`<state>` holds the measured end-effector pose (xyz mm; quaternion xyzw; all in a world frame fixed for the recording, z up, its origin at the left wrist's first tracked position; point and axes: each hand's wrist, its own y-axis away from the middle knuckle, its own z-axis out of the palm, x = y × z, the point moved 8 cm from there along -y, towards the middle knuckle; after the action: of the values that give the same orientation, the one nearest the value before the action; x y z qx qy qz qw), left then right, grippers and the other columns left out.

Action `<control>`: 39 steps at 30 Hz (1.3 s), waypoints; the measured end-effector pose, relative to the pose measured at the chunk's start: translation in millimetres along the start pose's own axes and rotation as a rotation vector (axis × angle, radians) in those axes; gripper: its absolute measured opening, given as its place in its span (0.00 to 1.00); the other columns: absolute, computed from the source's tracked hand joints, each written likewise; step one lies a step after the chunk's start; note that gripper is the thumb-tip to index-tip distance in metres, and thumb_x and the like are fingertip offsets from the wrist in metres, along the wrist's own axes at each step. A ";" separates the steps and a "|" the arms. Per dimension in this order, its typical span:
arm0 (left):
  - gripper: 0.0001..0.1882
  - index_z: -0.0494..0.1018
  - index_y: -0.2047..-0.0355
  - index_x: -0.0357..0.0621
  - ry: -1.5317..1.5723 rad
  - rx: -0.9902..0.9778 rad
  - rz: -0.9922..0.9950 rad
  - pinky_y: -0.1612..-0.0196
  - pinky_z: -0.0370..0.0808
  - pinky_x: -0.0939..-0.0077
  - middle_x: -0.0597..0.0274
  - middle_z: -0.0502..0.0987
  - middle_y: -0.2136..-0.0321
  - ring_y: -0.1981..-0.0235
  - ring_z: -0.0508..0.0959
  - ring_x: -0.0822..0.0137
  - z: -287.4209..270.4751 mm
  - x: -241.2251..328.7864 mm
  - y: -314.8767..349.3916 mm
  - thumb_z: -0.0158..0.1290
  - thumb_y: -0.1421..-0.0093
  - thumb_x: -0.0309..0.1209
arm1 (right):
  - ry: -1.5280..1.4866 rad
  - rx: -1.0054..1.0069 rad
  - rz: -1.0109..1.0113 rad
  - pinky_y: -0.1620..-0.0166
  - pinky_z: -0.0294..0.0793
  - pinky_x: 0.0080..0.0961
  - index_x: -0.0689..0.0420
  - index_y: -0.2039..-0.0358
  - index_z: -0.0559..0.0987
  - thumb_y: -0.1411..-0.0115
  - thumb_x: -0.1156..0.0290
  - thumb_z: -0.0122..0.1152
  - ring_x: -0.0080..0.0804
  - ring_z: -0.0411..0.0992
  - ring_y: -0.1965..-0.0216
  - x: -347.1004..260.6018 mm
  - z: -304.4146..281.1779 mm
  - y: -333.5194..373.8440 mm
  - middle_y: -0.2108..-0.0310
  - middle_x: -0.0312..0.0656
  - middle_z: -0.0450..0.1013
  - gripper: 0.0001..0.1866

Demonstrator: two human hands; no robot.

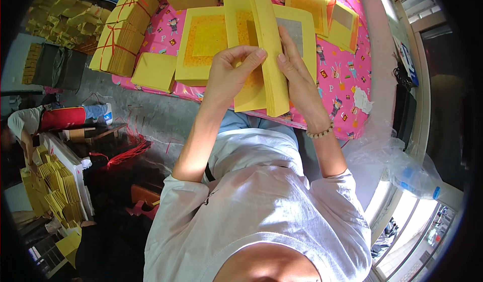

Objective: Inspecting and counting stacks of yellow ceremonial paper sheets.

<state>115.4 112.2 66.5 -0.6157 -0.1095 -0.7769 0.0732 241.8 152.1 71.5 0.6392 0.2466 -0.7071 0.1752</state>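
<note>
Upright between my hands stands a thick wad of folded yellow paper sheets (275, 65), its layered edges facing down toward me. A loose leaf with an orange patterned patch (244, 23) opens out on its left. My left hand (229, 75) is closed, thumb and forefinger pinching at the wad's left face. Along the right side, my right hand (299, 78) presses the wad with its thumb in front and fingers stretched behind. Behind them lie a stack of yellow paper with a gold-orange square (204, 40) and, partly hidden, yellow paper with a silver-grey square (297, 30).
A pink patterned cloth (347, 98) covers the table. Bundles tied with red string (118, 40) line its left side, near a small yellow stack (153, 70). At far left a co-worker (60, 118) bends over folded yellow papers (63, 191). A clear plastic bag (402, 166) lies right.
</note>
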 end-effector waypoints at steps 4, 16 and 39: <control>0.11 0.80 0.66 0.36 -0.046 0.004 0.033 0.61 0.70 0.83 0.67 0.78 0.72 0.68 0.73 0.78 0.9 3.8 -0.4 0.59 0.43 0.33 | -0.083 0.013 -0.003 0.33 0.41 0.25 0.59 0.33 0.46 0.31 0.64 0.41 0.32 0.40 0.31 5.0 1.3 -0.7 0.31 0.44 0.43 0.31; 0.11 0.80 0.67 0.37 -0.105 0.018 0.081 0.64 0.71 0.83 0.66 0.79 0.73 0.70 0.74 0.78 3.4 5.1 -3.6 0.60 0.43 0.34 | -0.280 0.042 0.006 0.33 0.41 0.24 0.58 0.32 0.45 0.31 0.65 0.37 0.30 0.40 0.31 11.1 1.4 -1.6 0.31 0.42 0.43 0.30; 0.13 0.80 0.64 0.38 -0.106 -0.012 0.043 0.60 0.71 0.83 0.65 0.80 0.69 0.66 0.76 0.77 9.1 6.0 -2.8 0.60 0.43 0.36 | -0.329 0.073 0.011 0.33 0.46 0.26 0.58 0.32 0.44 0.30 0.67 0.35 0.29 0.44 0.32 7.3 0.6 -2.2 0.31 0.41 0.43 0.29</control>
<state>121.8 117.4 74.1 -0.6585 -0.0953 -0.7422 0.0801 239.2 154.0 64.6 0.5219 0.1853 -0.8097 0.1938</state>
